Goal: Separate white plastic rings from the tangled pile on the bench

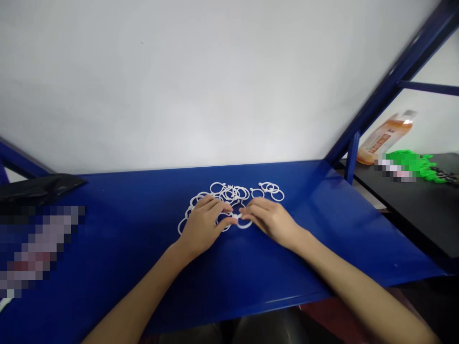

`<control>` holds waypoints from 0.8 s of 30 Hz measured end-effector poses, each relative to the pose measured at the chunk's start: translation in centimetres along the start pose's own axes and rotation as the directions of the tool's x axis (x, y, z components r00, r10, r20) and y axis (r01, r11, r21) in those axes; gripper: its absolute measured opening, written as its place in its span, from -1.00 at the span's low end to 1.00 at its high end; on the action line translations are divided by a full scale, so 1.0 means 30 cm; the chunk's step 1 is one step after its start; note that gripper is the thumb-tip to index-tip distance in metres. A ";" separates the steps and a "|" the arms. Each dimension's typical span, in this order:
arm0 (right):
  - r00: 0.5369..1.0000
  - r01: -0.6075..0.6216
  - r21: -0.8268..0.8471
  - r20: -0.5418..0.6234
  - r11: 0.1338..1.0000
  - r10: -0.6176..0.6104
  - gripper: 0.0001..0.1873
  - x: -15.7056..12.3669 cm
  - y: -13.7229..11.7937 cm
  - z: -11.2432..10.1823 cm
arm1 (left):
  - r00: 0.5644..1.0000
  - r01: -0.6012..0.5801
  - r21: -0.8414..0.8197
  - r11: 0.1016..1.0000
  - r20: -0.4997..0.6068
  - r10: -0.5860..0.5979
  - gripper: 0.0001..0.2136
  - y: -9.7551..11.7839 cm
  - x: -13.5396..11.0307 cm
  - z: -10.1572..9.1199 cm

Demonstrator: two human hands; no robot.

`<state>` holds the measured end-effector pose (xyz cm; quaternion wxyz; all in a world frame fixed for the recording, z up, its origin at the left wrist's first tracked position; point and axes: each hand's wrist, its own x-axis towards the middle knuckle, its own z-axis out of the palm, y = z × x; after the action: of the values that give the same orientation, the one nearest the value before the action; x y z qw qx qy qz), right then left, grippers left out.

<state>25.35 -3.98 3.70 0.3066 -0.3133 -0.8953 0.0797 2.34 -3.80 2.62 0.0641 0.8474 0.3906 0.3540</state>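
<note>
Both hands meet over a blue tabletop (229,282), among thin white curtain rings with small eyelets. My left hand (204,222) pinches one white curtain ring (244,227) at its top, by the eyelet, between thumb and fingers. On the same ring's right side, the fingers of my right hand (273,220) are closed. Behind and under my left hand spreads a loose pile of white curtain rings (217,183), partly covered by it. A few more rings (277,196) lie apart, just beyond my right hand.
A pale wall (201,86) rises behind the table, with blue metal framing (380,91) at the right. Black plastic (53,186) lies at the left edge beside a blurred-out item. On a dark side surface rest an orange-labelled bottle (387,137) and bright green pieces (409,162).
</note>
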 end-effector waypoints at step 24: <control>0.954 -0.268 0.034 -0.129 0.963 0.271 -0.77 -0.010 0.024 -0.029 | 0.972 -0.205 0.119 0.971 -0.090 0.216 -0.87 0.013 -0.012 -0.010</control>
<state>26.42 -3.63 4.00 0.3543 -0.4345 -0.8211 0.1069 2.24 -4.37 2.79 -0.0401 0.8671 0.3199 0.3798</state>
